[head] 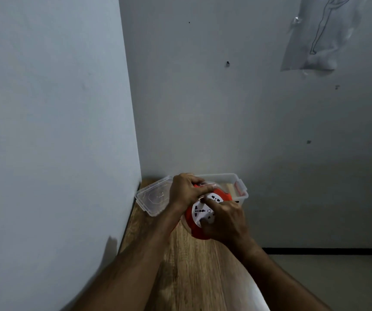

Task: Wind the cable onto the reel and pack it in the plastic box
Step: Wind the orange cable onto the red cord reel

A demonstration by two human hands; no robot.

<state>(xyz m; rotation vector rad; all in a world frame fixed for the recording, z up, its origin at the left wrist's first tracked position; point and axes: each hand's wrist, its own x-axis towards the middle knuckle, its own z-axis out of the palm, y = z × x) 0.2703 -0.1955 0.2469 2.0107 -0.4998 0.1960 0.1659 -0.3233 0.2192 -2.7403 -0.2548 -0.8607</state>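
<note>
Both hands grip the reel [203, 212], winding or nearly done.
Left hand [186, 189] clasps its rim, right hand [225, 218] pinches the hub; next, lower it into the far box [230, 178].

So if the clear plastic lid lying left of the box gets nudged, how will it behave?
The clear plastic lid looks thin and probably light, so it would likely slide on the smooth wooden table. It may flex if lifted by one corner. It lies flat near the table's left edge by the wall, so it probably won't tip.
</note>
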